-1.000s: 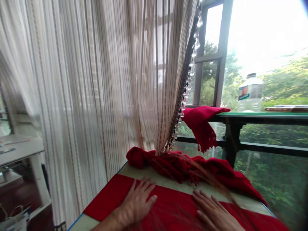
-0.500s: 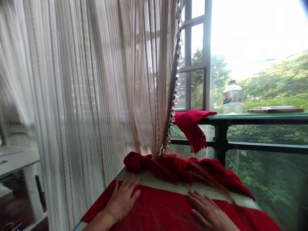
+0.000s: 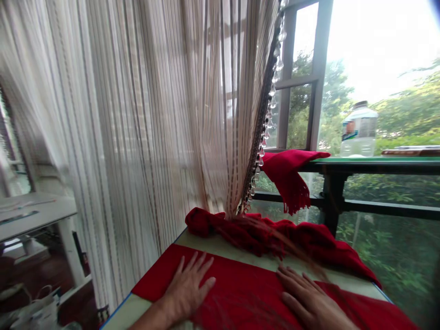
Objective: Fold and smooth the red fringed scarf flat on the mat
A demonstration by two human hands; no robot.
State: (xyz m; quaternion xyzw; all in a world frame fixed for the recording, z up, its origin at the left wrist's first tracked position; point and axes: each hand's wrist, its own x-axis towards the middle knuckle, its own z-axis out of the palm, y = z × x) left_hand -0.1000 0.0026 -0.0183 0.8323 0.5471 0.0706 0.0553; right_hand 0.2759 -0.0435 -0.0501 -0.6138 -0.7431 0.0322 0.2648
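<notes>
A red cloth [image 3: 240, 279] is spread across a pale board-like tabletop [image 3: 195, 243] with a blue edge. My left hand [image 3: 189, 286] rests palm down on the cloth's left part, fingers spread. On the right part lies my right hand [image 3: 311, 295], flat with its fingers stretched out and fairly close together. Neither hand grips anything. Beyond them, a crumpled red fringed scarf [image 3: 305, 236] stretches along the far edge of the tabletop. Thin blurred strands cross the view in front of the cloth.
A sheer striped curtain [image 3: 120, 137] with a beaded edge hangs at left and behind. Another red fringed scarf [image 3: 290, 176] drapes over a dark railing [image 3: 378, 167], which bears a clear plastic bottle [image 3: 359, 133]. A white table [image 3: 51, 211] stands far left.
The view has shifted, so the surroundings appear farther right. Both hands remain flat on the red cloth, the left fingers spread a little wider.
</notes>
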